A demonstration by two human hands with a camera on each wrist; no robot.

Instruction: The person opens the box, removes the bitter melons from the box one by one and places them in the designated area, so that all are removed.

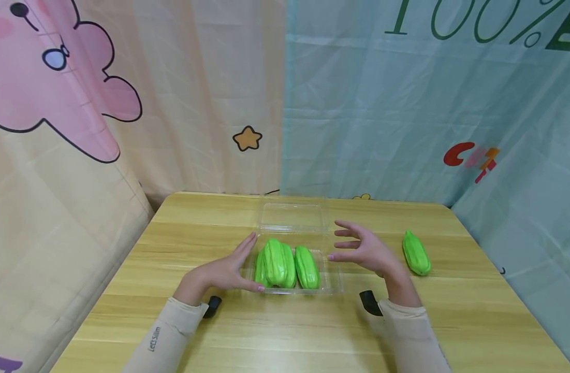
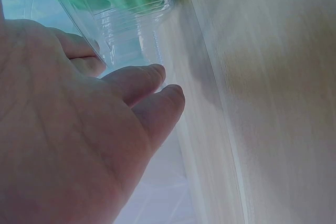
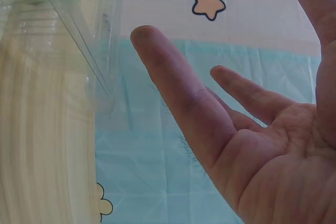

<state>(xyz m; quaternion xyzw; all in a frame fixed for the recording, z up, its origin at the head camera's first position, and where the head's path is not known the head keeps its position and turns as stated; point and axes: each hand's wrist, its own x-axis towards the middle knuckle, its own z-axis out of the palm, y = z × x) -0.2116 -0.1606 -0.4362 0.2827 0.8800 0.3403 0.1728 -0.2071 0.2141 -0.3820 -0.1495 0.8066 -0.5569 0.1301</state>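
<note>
A clear plastic clamshell box (image 1: 331, 282) lies on the table with its lid (image 1: 291, 217) folded back behind it. Several bright green, ribbed, elongated vegetables (image 1: 307, 268) fill the left and middle of its base, one resting on top of others. My left hand (image 1: 226, 269) is at the box's left side, fingers extended along the wall and thumb at the front left corner. In the left wrist view, its fingertips are right at the clear plastic. To the right of the box, my right hand (image 1: 366, 248) hovers with fingers spread and nothing in it.
Another green vegetable (image 1: 416, 254) lies on the wooden table (image 1: 275, 336), right of my right hand. Printed curtains (image 1: 359, 103) hang behind the table's back edge and along both sides. Each wrist carries a black strap piece (image 1: 370, 303).
</note>
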